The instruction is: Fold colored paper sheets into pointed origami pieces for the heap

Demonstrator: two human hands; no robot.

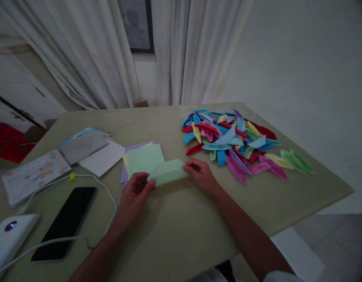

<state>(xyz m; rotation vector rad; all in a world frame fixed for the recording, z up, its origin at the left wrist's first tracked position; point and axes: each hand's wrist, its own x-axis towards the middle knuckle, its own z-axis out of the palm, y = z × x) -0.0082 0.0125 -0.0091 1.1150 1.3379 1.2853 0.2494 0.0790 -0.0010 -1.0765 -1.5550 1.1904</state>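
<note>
Left hand (136, 192): pinched on one end of the folded pale-green paper (167, 172)
Right hand (200, 173): thumb and finger closed on the other end
Folded pale-green paper: mid-frame
Paper stack (145, 157): just behind it, left of centre
Folded-paper heap (226, 137): right of centre

A single camera worn on the person's head looks forward and down, in one wide view, across the bench (175, 231) from its near side. The left hand (135, 192) and right hand (202, 176) sit close by, around the middle of the frame, their forearms (248, 231) rising from the lower edge. A phone (65, 223) lies near the lens at lower left. Beyond the bench's far edge, curtains (95, 51) and a window (138, 25) close the background; a pale wall (304, 90) fills the upper right, floor (339, 235) the lower right corner. In dim light, the window is hard to read.
</note>
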